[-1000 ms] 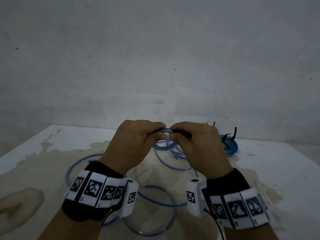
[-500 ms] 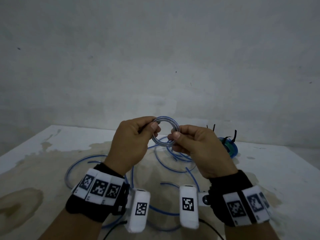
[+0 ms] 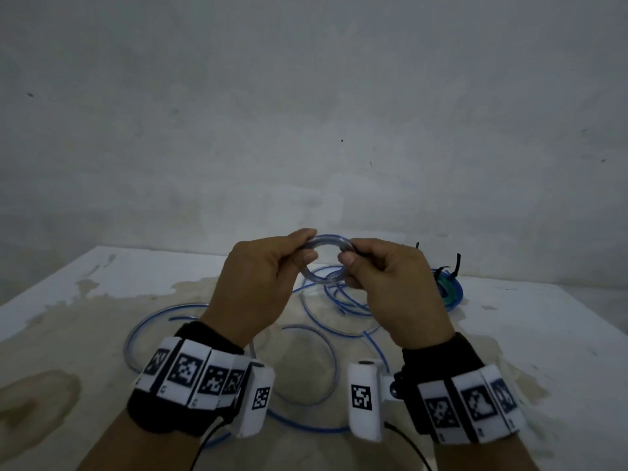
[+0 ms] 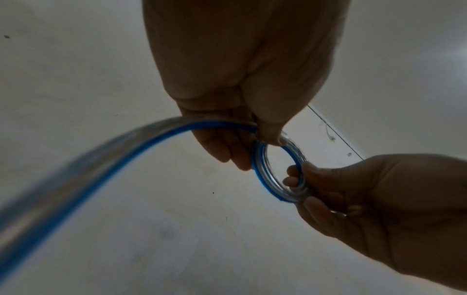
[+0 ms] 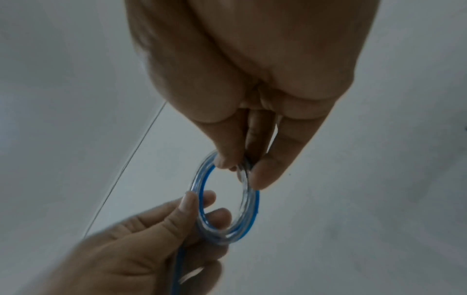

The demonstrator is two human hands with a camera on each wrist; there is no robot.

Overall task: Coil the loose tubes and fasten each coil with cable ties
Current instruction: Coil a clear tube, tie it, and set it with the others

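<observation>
Clear glossy tubing showing over a stained matt tabletop

The tube coil (image 3: pixel 327 260) is gleaming like smooth see-through plastic with a blue stripe; the table (image 3: pixel 530 334) is looking matt white, blotched with tan stains; the wall (image 3: pixel 306 113) is showing dull, scuffed paint; the wristbands (image 3: pixel 441 355) are looking like black cloth.

loose tube (image 3: pixel 234 312) loops across table (image 3: pixel 543 334) ctr
</observation>
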